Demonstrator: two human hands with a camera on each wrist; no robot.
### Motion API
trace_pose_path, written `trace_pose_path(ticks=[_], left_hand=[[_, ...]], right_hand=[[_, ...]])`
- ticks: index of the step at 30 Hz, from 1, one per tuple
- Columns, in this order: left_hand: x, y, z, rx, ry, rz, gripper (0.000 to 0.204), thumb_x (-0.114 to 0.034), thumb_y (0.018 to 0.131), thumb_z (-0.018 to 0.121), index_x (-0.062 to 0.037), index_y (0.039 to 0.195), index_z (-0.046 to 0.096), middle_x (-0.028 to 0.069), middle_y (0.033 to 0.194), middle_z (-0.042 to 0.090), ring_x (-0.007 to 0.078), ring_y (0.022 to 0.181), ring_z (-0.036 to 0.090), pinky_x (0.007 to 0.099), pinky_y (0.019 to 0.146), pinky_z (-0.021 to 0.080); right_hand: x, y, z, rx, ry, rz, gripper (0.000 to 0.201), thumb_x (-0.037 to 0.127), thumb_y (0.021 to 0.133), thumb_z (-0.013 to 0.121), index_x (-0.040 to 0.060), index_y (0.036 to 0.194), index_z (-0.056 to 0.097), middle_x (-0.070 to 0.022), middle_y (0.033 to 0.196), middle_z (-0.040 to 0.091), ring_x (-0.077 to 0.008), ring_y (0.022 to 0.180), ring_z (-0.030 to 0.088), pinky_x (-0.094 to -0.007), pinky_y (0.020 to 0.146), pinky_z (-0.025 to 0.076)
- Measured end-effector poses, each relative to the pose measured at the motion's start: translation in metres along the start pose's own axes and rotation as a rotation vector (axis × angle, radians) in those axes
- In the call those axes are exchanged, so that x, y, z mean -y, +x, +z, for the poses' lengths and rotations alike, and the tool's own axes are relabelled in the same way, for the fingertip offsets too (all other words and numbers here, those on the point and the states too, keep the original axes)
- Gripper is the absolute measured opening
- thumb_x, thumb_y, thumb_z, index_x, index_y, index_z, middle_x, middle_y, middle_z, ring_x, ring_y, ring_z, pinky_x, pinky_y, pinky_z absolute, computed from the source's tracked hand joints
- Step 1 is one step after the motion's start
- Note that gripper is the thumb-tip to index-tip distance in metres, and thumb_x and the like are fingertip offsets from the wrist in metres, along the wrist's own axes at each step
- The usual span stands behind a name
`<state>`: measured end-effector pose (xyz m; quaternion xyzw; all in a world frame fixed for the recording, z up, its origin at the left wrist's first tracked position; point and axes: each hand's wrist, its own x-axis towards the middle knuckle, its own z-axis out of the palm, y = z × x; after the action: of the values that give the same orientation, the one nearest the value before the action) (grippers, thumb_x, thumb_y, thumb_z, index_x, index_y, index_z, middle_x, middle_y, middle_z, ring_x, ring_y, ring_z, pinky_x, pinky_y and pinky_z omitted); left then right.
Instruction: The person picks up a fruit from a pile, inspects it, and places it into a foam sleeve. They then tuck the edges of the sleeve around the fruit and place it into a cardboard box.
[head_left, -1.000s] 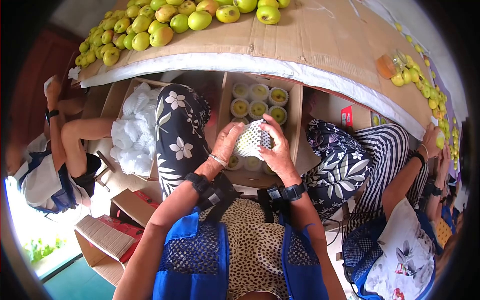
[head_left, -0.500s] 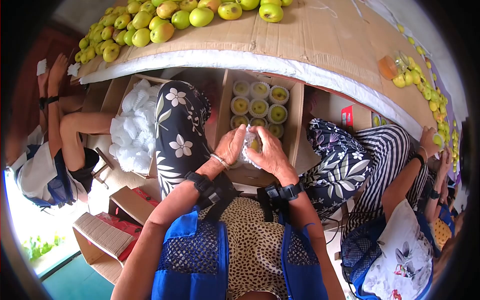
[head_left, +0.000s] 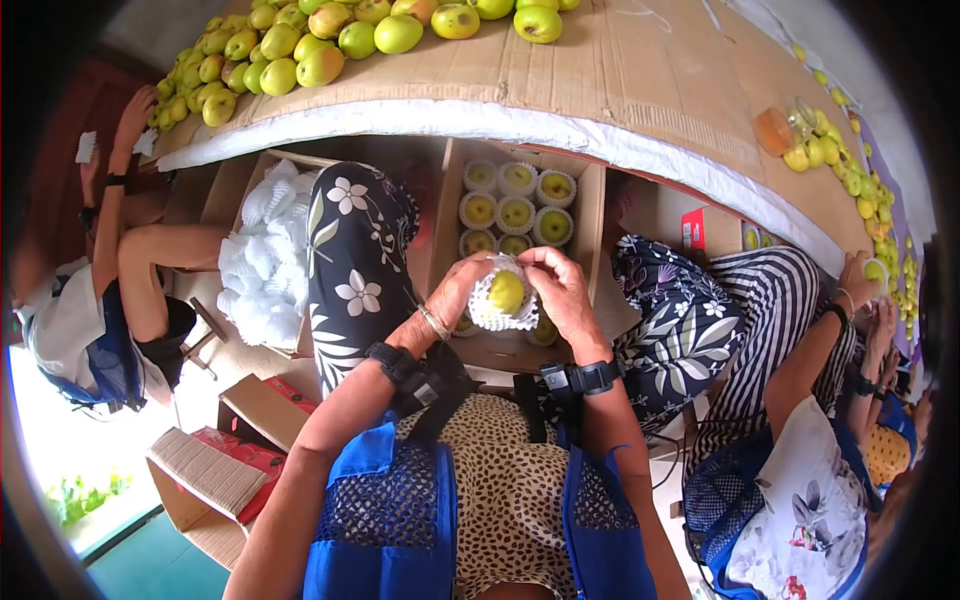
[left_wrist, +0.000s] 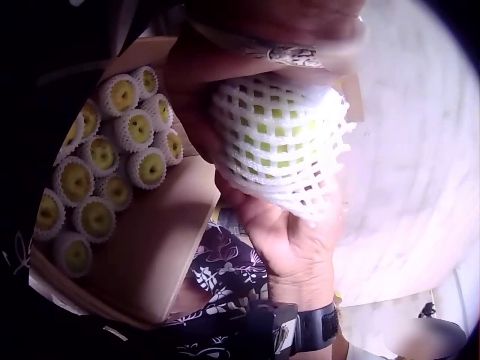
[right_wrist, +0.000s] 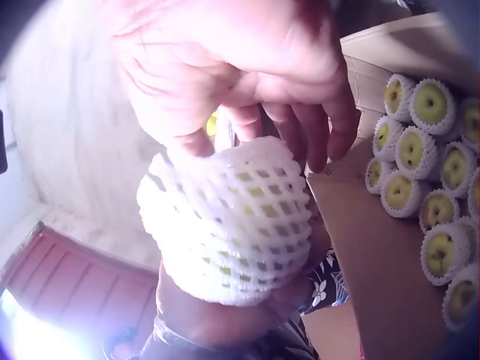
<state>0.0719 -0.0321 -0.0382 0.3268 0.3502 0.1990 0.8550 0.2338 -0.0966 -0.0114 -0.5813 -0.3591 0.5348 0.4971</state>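
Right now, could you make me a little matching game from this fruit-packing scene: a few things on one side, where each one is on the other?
Things:
1. netted fruit
2. loose green fruit
3. spare white foam nets
4. packed fruit

Places:
A. piled in the open carton on the left
B. heaped on the cardboard tabletop
C. held between the left hand and right hand
D. set in rows in the box under the table edge

Pairs: 1-C, 2-B, 3-A, 4-D

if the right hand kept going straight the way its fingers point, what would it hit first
Probably the left hand: the right hand points across the netted fruit held between them. Depth is unclear.
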Motion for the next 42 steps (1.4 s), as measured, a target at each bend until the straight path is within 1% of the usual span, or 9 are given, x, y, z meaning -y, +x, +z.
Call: trace_pose_path(ticks=[9,15,18,25,29,32,36,40,42], left_hand=[[-0.013,-0.004,0.008,-0.097,-0.408,0.162,0.040,-0.029,0.087,0.035,-0.0011,0.112,0.049,0.0108,0.102,0.058,0.0223,0.094,0.057,0.0351,0.085,0.045],[-0.016,-0.007,0.005,-0.344,-0.439,0.077,0.034,-0.029,0.089,0.038,-0.0029,0.107,0.051,0.0094,0.101,0.059,0.0209,0.092,0.058,0.0348,0.083,0.046],[-0.009,-0.002,0.003,-0.379,-0.345,0.164,0.031,-0.026,0.089,0.040,-0.0032,0.106,0.051,0.0085,0.098,0.059,0.0204,0.090,0.057,0.0347,0.081,0.046],[0.002,0.003,-0.004,-0.406,-0.364,0.163,0.027,-0.020,0.087,0.040,-0.0031,0.103,0.053,0.0083,0.096,0.060,0.0206,0.090,0.057,0.0341,0.082,0.045],[0.003,0.003,-0.009,-0.289,-0.545,0.153,0.031,-0.022,0.086,0.037,-0.0031,0.105,0.053,0.0099,0.100,0.060,0.0230,0.092,0.057,0.0365,0.084,0.044],[-0.004,0.004,-0.012,-0.208,-0.642,0.199,0.036,-0.026,0.086,0.035,-0.0025,0.107,0.053,0.0122,0.104,0.058,0.0265,0.097,0.055,0.0405,0.088,0.041],[-0.021,-0.003,-0.002,-0.182,-0.684,0.213,0.041,-0.029,0.083,0.034,-0.0018,0.109,0.052,0.0147,0.110,0.056,0.0304,0.103,0.052,0.0443,0.095,0.036],[-0.024,-0.010,0.005,-0.163,-0.655,0.189,0.041,-0.028,0.083,0.035,-0.0017,0.110,0.050,0.0147,0.110,0.055,0.0290,0.103,0.052,0.0427,0.094,0.038],[-0.021,-0.011,0.008,-0.117,-0.647,0.189,0.038,-0.025,0.083,0.035,-0.0010,0.109,0.049,0.0146,0.108,0.056,0.0271,0.101,0.054,0.0416,0.091,0.041]], right_hand=[[-0.005,-0.001,0.005,0.066,-0.018,-0.073,0.028,-0.008,0.072,0.052,-0.0004,0.099,0.053,-0.0049,0.091,0.059,-0.0082,0.081,0.055,-0.0236,0.073,0.046],[-0.008,-0.001,0.012,0.014,-0.409,-0.499,0.028,0.001,0.067,0.063,0.0021,0.094,0.053,-0.0116,0.100,0.055,-0.0233,0.089,0.056,-0.0296,0.077,0.045],[0.008,-0.004,0.019,-0.042,-0.461,-0.468,0.031,0.005,0.065,0.068,0.0032,0.092,0.053,-0.0120,0.097,0.055,-0.0269,0.090,0.055,-0.0325,0.077,0.045],[0.004,-0.006,0.027,0.004,-0.526,-0.252,0.022,0.007,0.065,0.068,0.0056,0.079,0.051,-0.0058,0.071,0.054,-0.0212,0.068,0.056,-0.0307,0.063,0.046],[0.000,-0.004,0.032,-0.113,-0.798,-0.730,0.017,0.006,0.066,0.066,0.0088,0.074,0.052,-0.0046,0.070,0.049,-0.0221,0.070,0.054,-0.0337,0.063,0.046],[0.009,-0.011,0.037,-0.030,-0.754,-0.780,0.017,0.009,0.065,0.068,0.0084,0.076,0.054,-0.0046,0.072,0.050,-0.0222,0.073,0.054,-0.0326,0.064,0.046],[0.009,-0.013,0.026,-0.156,-0.397,-0.462,0.018,0.011,0.066,0.070,0.0058,0.075,0.055,-0.0053,0.075,0.054,-0.0173,0.068,0.056,-0.0281,0.062,0.046],[0.010,-0.014,0.016,-0.185,-0.349,-0.559,0.063,0.026,0.061,0.077,0.0023,0.111,0.046,-0.0119,0.105,0.054,-0.0219,0.096,0.054,-0.0336,0.081,0.044],[0.010,-0.015,0.027,-0.109,-0.382,-0.537,0.089,0.032,0.056,0.080,0.0021,0.125,0.033,-0.0167,0.120,0.044,-0.0276,0.111,0.045,-0.0384,0.091,0.037]])
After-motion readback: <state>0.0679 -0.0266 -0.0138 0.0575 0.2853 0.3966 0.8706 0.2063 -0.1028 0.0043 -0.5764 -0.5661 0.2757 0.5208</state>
